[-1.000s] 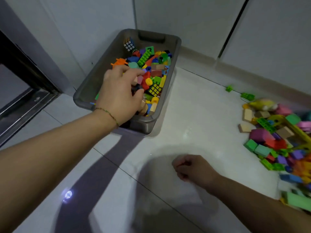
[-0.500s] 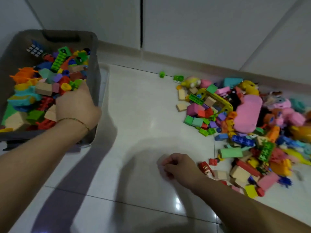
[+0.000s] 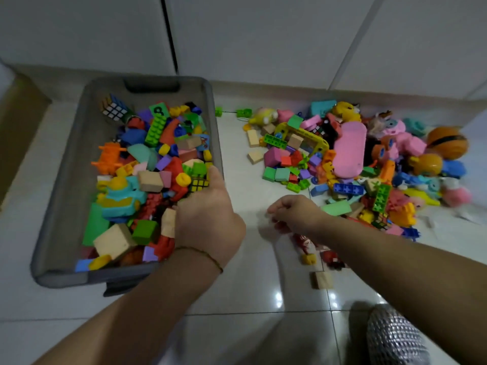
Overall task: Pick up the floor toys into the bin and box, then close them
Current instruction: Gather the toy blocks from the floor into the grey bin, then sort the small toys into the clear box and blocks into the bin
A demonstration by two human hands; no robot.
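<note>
The shiny white tile floor [image 3: 39, 325] has small bright light spots [image 3: 278, 297]. Plain white doors [image 3: 79, 30] stand behind, a dark gap [image 3: 168, 35] between them.

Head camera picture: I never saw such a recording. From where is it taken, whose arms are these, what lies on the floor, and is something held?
There is no machine: a person wears the camera on the head, looking down at their own arms. The left hand rests at the side of a grey bin full of blocks, its fingers hidden among them. The right hand hangs over the white floor, fingers curled and blurred. I cannot tell whether either hand holds anything. On the right lies a pile of toys, not yet collected; one wooden block lies apart, nearer the person.
</note>
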